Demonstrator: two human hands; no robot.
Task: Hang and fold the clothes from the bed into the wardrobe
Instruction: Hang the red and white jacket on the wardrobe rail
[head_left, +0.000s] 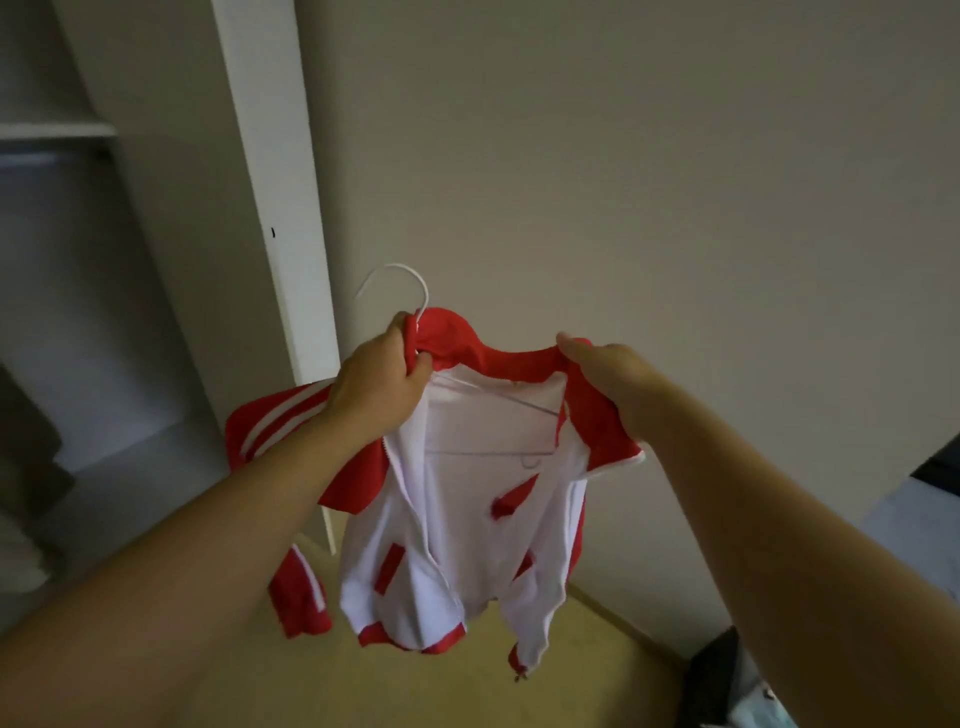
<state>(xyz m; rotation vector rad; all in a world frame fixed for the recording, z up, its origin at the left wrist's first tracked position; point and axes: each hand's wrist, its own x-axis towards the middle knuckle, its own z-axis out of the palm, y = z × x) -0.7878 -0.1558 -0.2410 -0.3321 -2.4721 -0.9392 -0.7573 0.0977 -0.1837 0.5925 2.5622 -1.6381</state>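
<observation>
The left hand (379, 370) was curled tightly around one end of the red collar (511, 358), bunching the cloth at the base of the white hanger (401, 285), whose hook stood up just above the knuckles. The right hand (605, 366) pinched the other end of the collar, thumb on top and fingers folded under the cloth. Between the two hands the collar was pulled into a shallow arc.

From that grip hung a red and white track jacket (467, 525), held up in the air in front of the person. Its front was unzipped and spread open, showing the white lining, and the hanger's thin bars could be seen inside at the shoulders. A red sleeve (272, 423) with white stripes draped over the left forearm and dropped below it. The hem hung clear of the pale wooden floor (483, 686).

The jacket was just to the right of the open wardrobe (88, 291), near its white upright panel (275, 171). A shelf (52, 129) crossed the wardrobe's upper part, and blurred dark shapes lay low inside. A plain wall (649, 166) filled the background. Some indistinct cloth (753, 691) lay at the lower right edge.
</observation>
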